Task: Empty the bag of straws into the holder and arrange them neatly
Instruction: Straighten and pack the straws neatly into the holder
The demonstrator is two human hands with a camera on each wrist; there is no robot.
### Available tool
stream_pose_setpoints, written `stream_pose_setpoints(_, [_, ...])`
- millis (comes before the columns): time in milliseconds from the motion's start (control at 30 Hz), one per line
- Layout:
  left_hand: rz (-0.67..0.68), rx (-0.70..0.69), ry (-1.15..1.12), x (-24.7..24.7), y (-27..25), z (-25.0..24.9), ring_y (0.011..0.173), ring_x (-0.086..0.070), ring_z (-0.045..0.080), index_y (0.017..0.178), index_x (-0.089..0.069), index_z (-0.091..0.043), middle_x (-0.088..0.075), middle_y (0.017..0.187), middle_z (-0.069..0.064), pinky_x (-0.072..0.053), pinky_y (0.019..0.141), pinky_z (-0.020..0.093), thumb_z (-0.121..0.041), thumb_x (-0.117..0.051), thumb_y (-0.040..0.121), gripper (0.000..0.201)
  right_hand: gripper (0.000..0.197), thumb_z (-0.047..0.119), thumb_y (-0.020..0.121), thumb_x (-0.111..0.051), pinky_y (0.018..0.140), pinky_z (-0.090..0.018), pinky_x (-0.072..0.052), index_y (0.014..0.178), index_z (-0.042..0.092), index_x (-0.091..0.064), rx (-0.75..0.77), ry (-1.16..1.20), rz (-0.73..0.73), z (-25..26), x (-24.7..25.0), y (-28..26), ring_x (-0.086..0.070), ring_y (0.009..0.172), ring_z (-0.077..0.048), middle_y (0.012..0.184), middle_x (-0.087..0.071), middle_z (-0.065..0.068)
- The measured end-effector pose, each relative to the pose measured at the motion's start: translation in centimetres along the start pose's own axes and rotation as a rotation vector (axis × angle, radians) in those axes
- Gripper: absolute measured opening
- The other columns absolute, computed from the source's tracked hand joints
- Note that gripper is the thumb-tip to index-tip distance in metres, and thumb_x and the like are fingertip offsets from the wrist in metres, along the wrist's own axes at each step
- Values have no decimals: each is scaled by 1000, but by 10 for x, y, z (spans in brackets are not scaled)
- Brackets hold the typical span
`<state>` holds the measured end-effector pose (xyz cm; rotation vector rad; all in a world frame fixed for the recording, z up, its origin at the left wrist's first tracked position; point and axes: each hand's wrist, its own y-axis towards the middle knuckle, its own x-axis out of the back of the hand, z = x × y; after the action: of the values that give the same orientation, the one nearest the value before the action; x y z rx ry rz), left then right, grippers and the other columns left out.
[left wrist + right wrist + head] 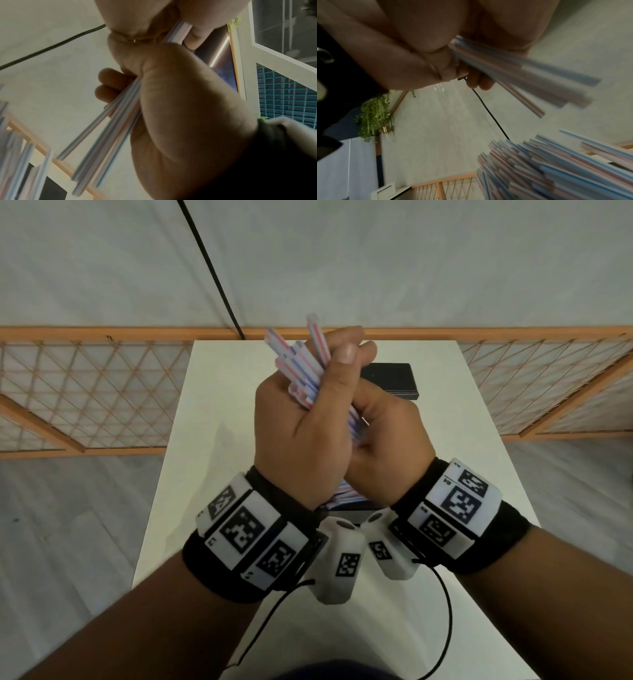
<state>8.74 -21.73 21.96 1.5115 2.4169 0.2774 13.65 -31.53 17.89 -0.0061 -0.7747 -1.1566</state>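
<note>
Both hands hold one bundle of red, blue and white striped straws above the table. My left hand grips the bundle's middle, thumb up beside the tips. My right hand curls round the lower part. In the left wrist view the held straws fan out below the palm. The right wrist view shows the same bundle, blurred. Under the hands, more straws stand in a black holder, mostly hidden by my wrists. That standing bunch of straws fills the lower right of the right wrist view.
A black box lies on the white table behind my hands. A wooden lattice fence runs behind and beside the table. A black cable hangs down the white wall.
</note>
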Motion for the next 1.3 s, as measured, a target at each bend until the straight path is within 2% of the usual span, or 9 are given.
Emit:
stream_pose_setpoints(233, [-38, -68, -136, 9, 13, -16, 106, -73, 21, 124, -55, -2, -72, 114, 16, -57, 89, 29, -17, -69, 87, 42, 28, 29, 87, -66, 47, -38, -43, 67, 10, -59, 42, -197, -82, -10, 22, -4, -53, 49, -26, 54, -54, -1])
stream_pose_setpoints(400, [115, -82, 64, 15, 13, -5, 132, -56, 13, 140, -49, -6, -60, 141, 9, -44, 104, 21, -30, -47, 100, 47, 28, 35, 80, -60, 45, -40, -47, 61, 26, -41, 53, -334, 87, -31, 17, -20, -52, 47, -33, 50, -49, 2])
stream_pose_setpoints(500, [343, -26, 309, 15, -2, 19, 148, -34, 6, 149, -46, -17, -46, 156, -1, -25, 122, 29, -60, -31, 100, 67, 17, 32, 76, -54, 49, -41, -49, 63, 23, -49, 12, -302, 181, -44, 4, -29, -55, 51, -32, 53, -58, -1])
stream_pose_setpoints(567, [313, 0, 297, 19, -7, 34, 151, -26, 7, 151, -41, -19, -39, 160, -3, -18, 125, 34, -73, -23, 95, 80, 20, 32, 78, -53, 48, -39, -49, 60, 27, -46, 12, -269, 207, -54, -2, -34, -51, 48, -27, 50, -51, 4])
stream_pose_setpoints(667, [-35, -33, 212, 33, 1, 48, 128, -53, 6, 128, -57, -19, -60, 133, -8, -40, 110, 38, -46, -35, 101, 45, 29, 45, 81, -52, 47, -33, -47, 58, 37, -37, 0, -200, 230, -65, -8, -40, -45, 47, -20, 49, -38, 11])
stream_pose_setpoints(733, [-287, 26, 205, 49, 9, 62, 99, -61, 17, 103, -59, -27, -64, 105, -2, -48, 89, 45, -27, -51, 91, 14, 33, 59, 80, -57, 53, -35, -51, 61, 33, -52, -76, -161, 230, -74, -9, -45, -54, 52, -18, 53, -49, 10])
stream_pose_setpoints(800, [-399, 142, 223, 62, 10, 78, 79, -58, 19, 90, -55, -30, -60, 88, 3, -47, 76, 40, -18, -56, 79, 17, 44, 69, 76, -58, 61, -36, -54, 71, 25, -64, -165, -151, 251, -84, -9, -48, -62, 61, -17, 61, -61, 6])
stream_pose_setpoints(1033, [-148, 412, 684, 61, -25, 115, 65, -54, 6, 90, -54, -20, -59, 77, -7, -35, 58, 7, -11, -71, 76, 24, 68, 82, 61, -58, 74, -36, -48, 81, 17, -61, -155, -303, 280, -110, -15, -56, -51, 79, -21, 81, -55, 3])
stream_pose_setpoints(1300, [-5, 266, 885, 61, -23, 129, 61, -54, 7, 81, -59, -22, -59, 66, -12, -43, 65, 15, -22, -74, 86, 16, 71, 84, 57, -60, 80, -38, -48, 90, 21, -57, -212, -378, 202, -113, -12, -66, -45, 88, -18, 94, -51, 3])
